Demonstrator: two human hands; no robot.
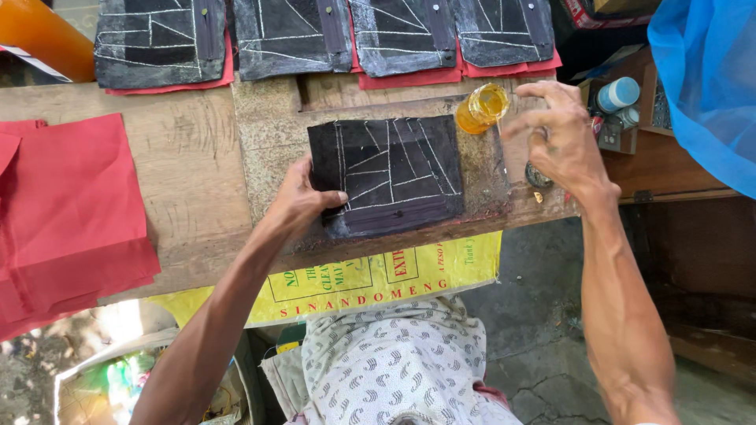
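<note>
Four finished chalk-lined pieces (331,35) lie beyond the fingers; left hand (303,201) presses flat the dark piece (390,173), while the right hand (563,138), loosely curled and empty, hovers beside the amber jar (482,108).

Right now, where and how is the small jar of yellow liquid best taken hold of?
Probably by its round side wall, below the open mouth, coming from the right where the right hand hovers. The small jar seems open and filled, so keep it upright beside the black stitched panel.
</note>
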